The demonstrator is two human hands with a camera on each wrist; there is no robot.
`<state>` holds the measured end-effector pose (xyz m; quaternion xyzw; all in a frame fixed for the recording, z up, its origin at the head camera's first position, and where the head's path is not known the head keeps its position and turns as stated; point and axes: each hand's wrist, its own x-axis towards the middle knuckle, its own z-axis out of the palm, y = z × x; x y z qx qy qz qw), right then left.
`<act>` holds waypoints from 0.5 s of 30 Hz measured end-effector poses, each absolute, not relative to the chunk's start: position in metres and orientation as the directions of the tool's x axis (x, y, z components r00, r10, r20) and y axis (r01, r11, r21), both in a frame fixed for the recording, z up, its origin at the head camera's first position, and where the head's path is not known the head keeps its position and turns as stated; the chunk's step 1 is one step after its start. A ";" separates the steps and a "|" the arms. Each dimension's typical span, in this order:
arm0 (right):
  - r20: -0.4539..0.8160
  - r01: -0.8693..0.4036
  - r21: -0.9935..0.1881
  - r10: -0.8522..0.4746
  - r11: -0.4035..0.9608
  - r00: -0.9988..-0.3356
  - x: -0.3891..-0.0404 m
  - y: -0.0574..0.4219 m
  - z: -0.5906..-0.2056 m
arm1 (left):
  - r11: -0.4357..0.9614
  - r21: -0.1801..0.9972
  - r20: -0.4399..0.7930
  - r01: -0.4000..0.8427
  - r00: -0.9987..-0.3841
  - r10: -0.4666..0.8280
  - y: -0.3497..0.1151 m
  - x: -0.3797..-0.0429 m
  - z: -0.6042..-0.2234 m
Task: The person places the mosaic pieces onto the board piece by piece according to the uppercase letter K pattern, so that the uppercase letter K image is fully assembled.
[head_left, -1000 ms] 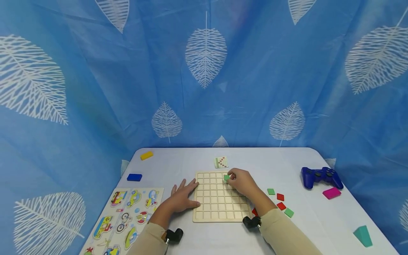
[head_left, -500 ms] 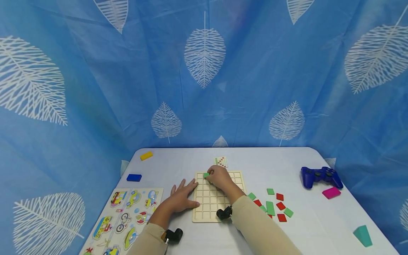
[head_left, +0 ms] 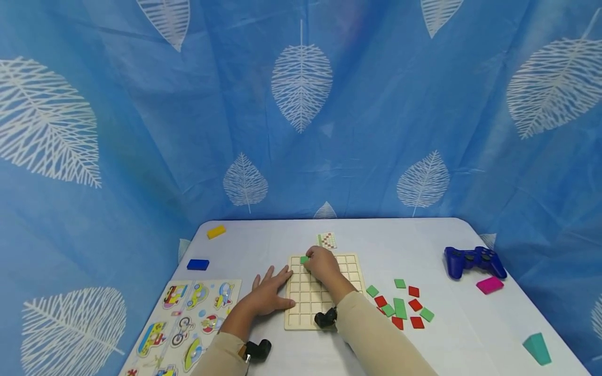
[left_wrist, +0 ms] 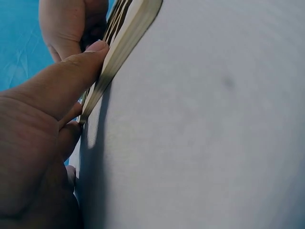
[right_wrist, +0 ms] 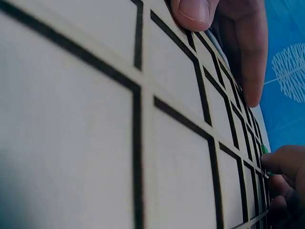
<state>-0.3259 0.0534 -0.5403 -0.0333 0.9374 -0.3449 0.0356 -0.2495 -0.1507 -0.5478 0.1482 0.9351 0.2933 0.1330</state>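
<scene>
A wooden grid board (head_left: 304,308) lies at the middle of the table. My left hand (head_left: 267,295) rests against its left edge with spread fingers; in the left wrist view the thumb (left_wrist: 78,71) touches the board's rim. My right hand (head_left: 324,265) is over the board's far rows and pinches a green square tile (head_left: 304,259) at the far row, near the left corner. In the right wrist view, the right fingers (right_wrist: 286,162) partly hide the tile. Beyond the board lies a small pattern card (head_left: 326,240), printed with red and green squares.
Several red and green tiles (head_left: 400,308) lie right of the board. A picture puzzle board (head_left: 188,324) is at left, with blue (head_left: 198,265) and yellow (head_left: 216,232) blocks behind it. A game controller (head_left: 475,261), pink block (head_left: 489,285) and teal block (head_left: 536,348) are at right.
My right hand has moved left along the board's far row with the green tile, then nearly stopped there. More loose tiles show at right. The left hand has stayed in place.
</scene>
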 end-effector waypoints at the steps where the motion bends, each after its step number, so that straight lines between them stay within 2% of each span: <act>1: -0.039 -0.041 -0.654 -0.088 0.756 -0.995 -0.325 0.053 -0.541 | 0.787 0.586 -0.166 0.195 -0.921 0.352 -0.151 -0.249 -0.548; 9: -0.018 -0.077 -0.680 -0.121 0.729 -0.992 -0.318 0.060 -0.535 | 0.778 0.595 -0.158 0.201 -0.920 0.358 -0.151 -0.250 -0.549; 13: -0.046 -0.072 -0.709 -0.148 0.702 -0.988 -0.303 0.083 -0.519 | 0.774 0.598 -0.148 0.206 -0.921 0.360 -0.151 -0.251 -0.550; 15: -0.069 -0.058 -0.688 -0.145 0.724 -0.987 -0.293 0.100 -0.512 | 0.777 0.597 -0.147 0.199 -0.925 0.350 -0.153 -0.251 -0.551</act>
